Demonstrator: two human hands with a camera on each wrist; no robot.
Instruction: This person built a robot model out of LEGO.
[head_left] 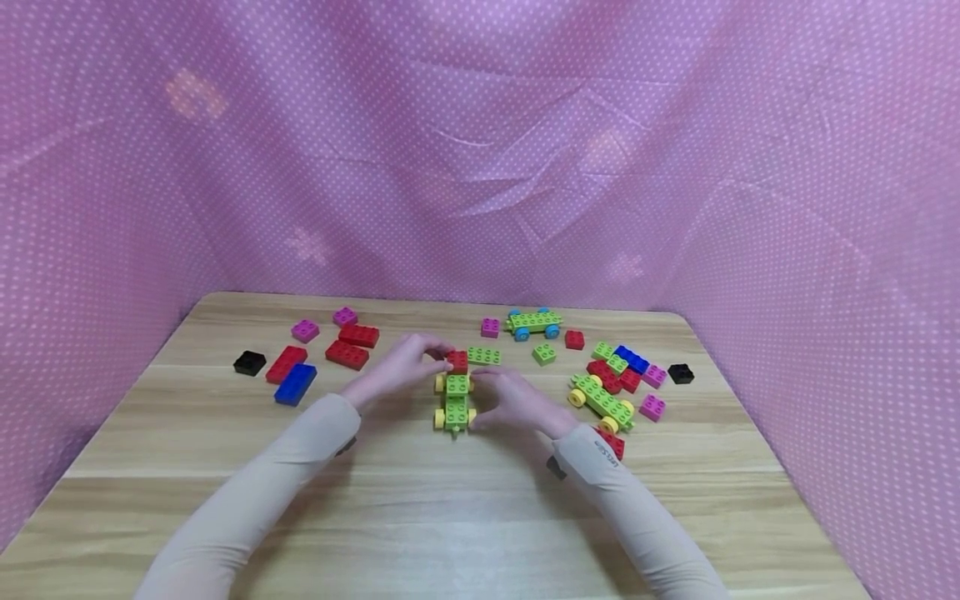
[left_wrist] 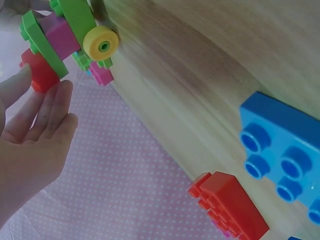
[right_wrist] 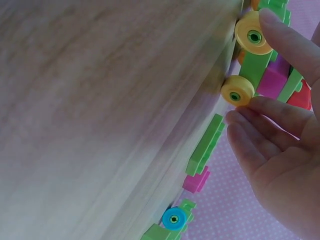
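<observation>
A green toy car base (head_left: 456, 416) with yellow wheels stands mid-table, its far end built up. In the left wrist view a magenta brick (left_wrist: 59, 35) sits on the base, with a green brick (left_wrist: 44, 44) over it and a red brick (left_wrist: 42, 74) on top. My left hand (head_left: 411, 358) pinches that red brick between thumb and fingertips. From the right side, my right hand (head_left: 516, 404) steadies the car, thumb at the near yellow wheel (right_wrist: 245, 31) and fingertips at the far wheel (right_wrist: 236, 94).
Left lie red bricks (head_left: 287, 364), a blue brick (head_left: 296, 384), a black brick (head_left: 250, 362) and magenta ones. Behind the car are a green brick (head_left: 483, 356) and a blue-wheeled base (head_left: 534, 322). Another yellow-wheeled base (head_left: 602, 402) and several bricks lie right. Pink cloth (head_left: 480, 167) surrounds the table.
</observation>
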